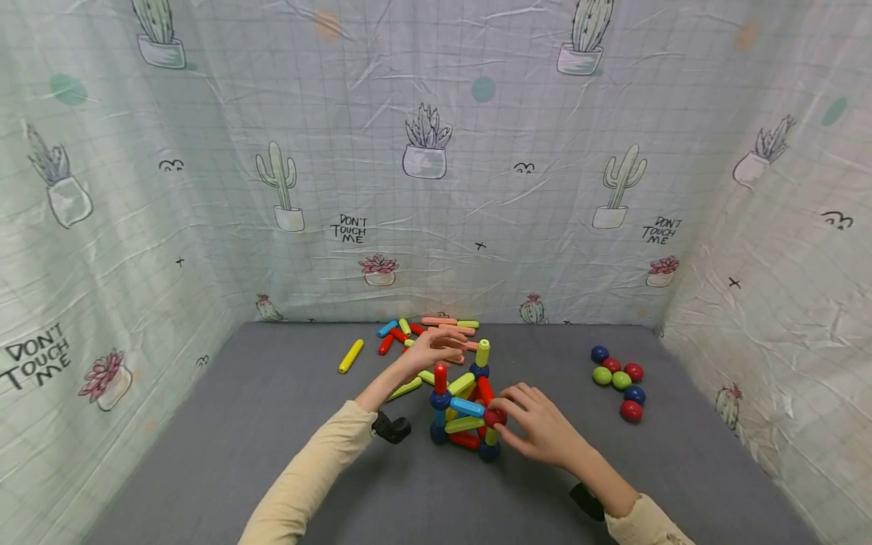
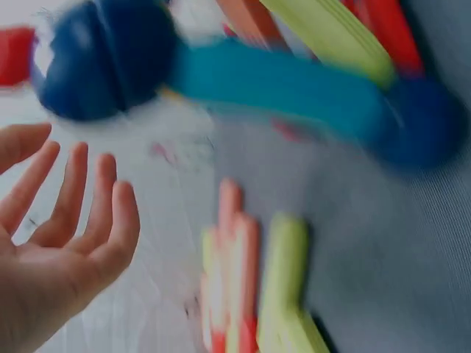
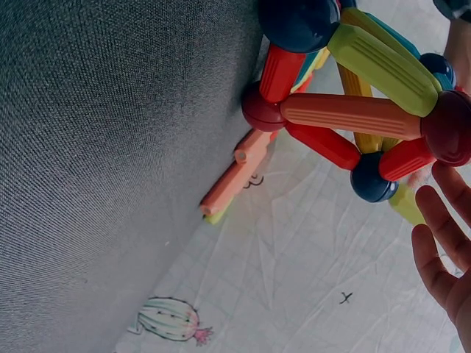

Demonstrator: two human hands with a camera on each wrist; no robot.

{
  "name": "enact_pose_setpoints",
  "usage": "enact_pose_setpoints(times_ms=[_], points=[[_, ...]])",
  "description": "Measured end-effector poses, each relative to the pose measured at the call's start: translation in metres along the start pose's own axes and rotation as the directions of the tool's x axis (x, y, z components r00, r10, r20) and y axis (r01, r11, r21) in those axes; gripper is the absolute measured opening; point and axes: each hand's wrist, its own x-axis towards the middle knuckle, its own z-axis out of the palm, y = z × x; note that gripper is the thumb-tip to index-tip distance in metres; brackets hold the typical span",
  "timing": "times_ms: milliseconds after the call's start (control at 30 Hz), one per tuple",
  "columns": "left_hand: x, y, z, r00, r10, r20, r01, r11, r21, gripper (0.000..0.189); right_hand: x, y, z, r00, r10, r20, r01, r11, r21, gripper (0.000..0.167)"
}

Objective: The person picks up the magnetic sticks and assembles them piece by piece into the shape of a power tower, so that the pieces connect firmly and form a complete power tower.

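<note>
A framework of magnetic sticks and balls stands on the grey table, with blue balls (image 1: 489,451) at its base. My right hand (image 1: 540,425) holds the red ball (image 1: 495,418) at its upper right corner between thumb and fingers; a light blue stick (image 1: 468,407) runs left from that ball. In the right wrist view, fingertips meet the same red ball (image 3: 450,132). Behind the framework's left side, my left hand (image 1: 431,354) hovers with relaxed fingers and nothing in them. A red stick (image 1: 440,378) and a yellow-green stick (image 1: 483,353) point up from the top blue balls.
Loose red, blue, pink and yellow-green sticks lie behind the framework, including a pink stick (image 1: 439,321). One yellow stick (image 1: 351,356) lies apart at left. Several loose balls, among them a green ball (image 1: 602,375), sit at right. A printed curtain (image 1: 477,280) encloses the table.
</note>
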Motion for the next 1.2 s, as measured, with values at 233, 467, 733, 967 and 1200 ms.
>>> enact_pose_setpoints(times_ms=[233,467,733,967,1200], points=[[-0.023,-0.040,-0.026,0.985,0.062,-0.160,0.023,0.877,0.479,0.022,0.000,0.000,0.000,1.000,0.002,0.001,-0.002,1.000,0.004,0.027],[-0.037,-0.069,-0.046,0.967,0.140,-0.212,0.118,0.489,0.864,0.014,-0.001,-0.001,0.000,1.000,0.005,0.000,-0.005,1.000,0.003,0.026],[-0.043,-0.082,-0.053,0.981,0.067,-0.179,0.154,0.275,0.949,0.018,-0.001,-0.001,0.001,1.000,0.003,-0.002,-0.003,1.000,0.006,0.026],[-0.048,-0.076,-0.054,0.972,0.054,-0.229,0.204,0.289,0.935,0.020,-0.001,-0.001,0.001,1.000,0.009,-0.002,-0.009,1.000,0.011,0.026],[-0.054,-0.050,-0.053,0.944,0.187,-0.270,0.147,0.496,0.856,0.014,-0.002,0.000,0.001,1.000,0.021,-0.004,-0.021,1.000,0.014,0.028]])
